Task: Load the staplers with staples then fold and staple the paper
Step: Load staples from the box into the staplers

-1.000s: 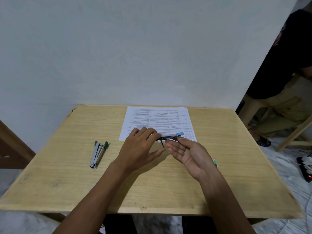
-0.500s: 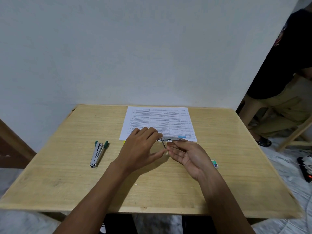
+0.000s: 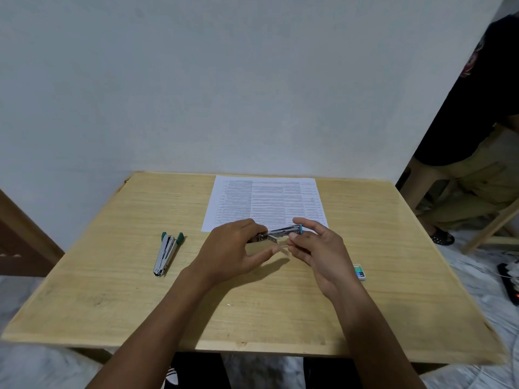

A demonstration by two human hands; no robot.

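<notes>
There, blue stapler (image 3: pixel 284 231) at paper (image 3: pixel 266 197) edge

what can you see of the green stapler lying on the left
The green stapler is a slim, shiny metal one with two green plastic tips at its far end. Those tips stand apart in a narrow V. It rests flat on the wooden table, left of the paper, hinge end toward the person. Nothing else touches it.

We see a pale yellow, wood-grained desk (image 3: pixel 393 304); white paper (image 3: pixel 266 197) lined with dark print; a silver green-tipped stapler (image 3: pixel 165 254); a silver blue-capped stapler (image 3: pixel 283 231); a green-and-white box (image 3: pixel 359 271); a plain white wall (image 3: pixel 224 80).
</notes>
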